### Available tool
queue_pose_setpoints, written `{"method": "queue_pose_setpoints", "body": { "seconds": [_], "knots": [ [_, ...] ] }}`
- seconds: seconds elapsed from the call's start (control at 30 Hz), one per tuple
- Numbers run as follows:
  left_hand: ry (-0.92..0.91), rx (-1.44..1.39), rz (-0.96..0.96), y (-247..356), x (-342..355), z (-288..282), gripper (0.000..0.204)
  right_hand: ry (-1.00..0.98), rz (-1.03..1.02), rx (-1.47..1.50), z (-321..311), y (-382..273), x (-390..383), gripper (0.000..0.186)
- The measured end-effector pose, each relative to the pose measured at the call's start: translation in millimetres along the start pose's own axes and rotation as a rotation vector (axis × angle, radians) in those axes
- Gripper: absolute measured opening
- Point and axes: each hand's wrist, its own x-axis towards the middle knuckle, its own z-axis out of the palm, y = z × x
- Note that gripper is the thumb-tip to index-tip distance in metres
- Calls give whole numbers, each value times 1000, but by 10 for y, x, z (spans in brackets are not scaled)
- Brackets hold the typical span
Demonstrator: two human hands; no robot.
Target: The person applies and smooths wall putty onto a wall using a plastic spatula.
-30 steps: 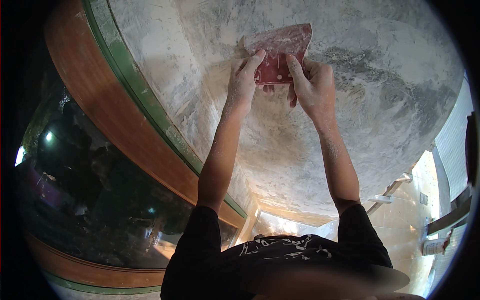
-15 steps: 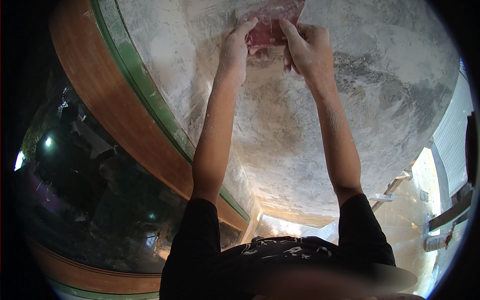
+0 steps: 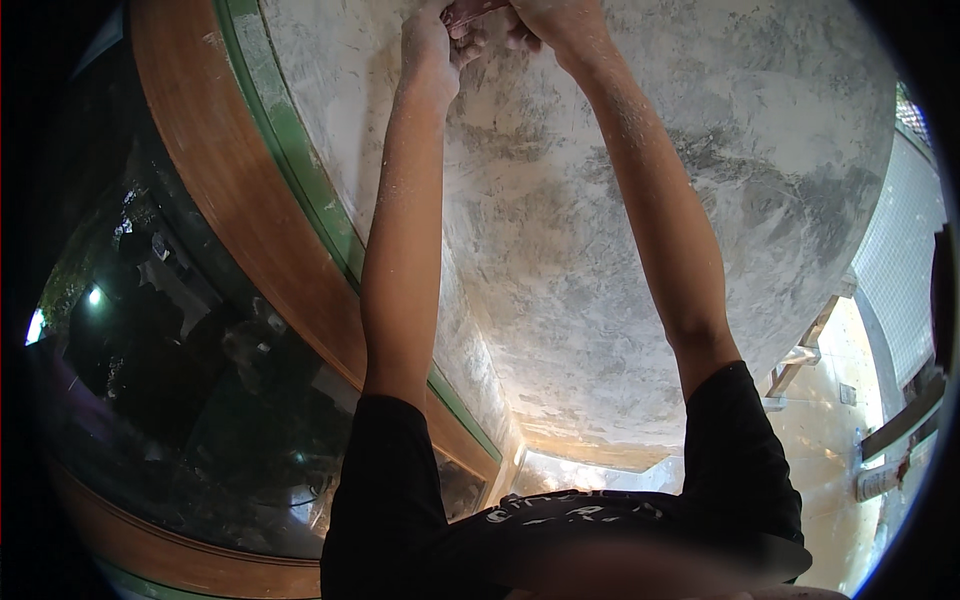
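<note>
Reddish pad (image 3: 470, 12), mostly cut off at the top edge, lies between left hand (image 3: 428, 48) and right hand (image 3: 545, 18), both curled closed on it against the plastered wall (image 3: 620, 220). Even two-handed pressure would probably keep it flat.

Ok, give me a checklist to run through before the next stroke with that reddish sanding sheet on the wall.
1. Sheet held by both hands: ok. The left hand and right hand both grip the reddish sheet.
2. Sheet fully in sight: not ok. It sits at the top edge of the picture, mostly cut off.
3. Sheet flat against the plastered wall: cannot tell.
4. Arms free to move: ok. Both forearms are stretched up with nothing across them.
5. Clear of the green window frame: ok. The hands are to its right, over plaster.
6. Footing: cannot tell, feet hidden.
</note>
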Motion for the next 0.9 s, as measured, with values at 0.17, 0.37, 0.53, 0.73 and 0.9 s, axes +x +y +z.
{"method": "queue_pose_setpoints", "body": {
  "seconds": [0.17, 0.37, 0.53, 0.73, 0.9],
  "knots": [
    [128, -62, 70, -150, -312, 148, 27, -191, -66, -104, -87, -222, -250, 35],
    [199, -95, 95, -333, -740, 456, 32, 199, -511, -260, -13, 182, -543, 33],
    [114, 135, 11, -366, -839, 576, 32, 171, -270, -186, -173, 277, -361, 33],
    [140, 627, 334, -440, -906, 186, 38, 184, -260, -385, -754, -312, 290, 33],
    [338, 1164, 763, -656, -904, -163, 51, 167, -400, -593, -712, -511, 638, 32]
  ]
}}
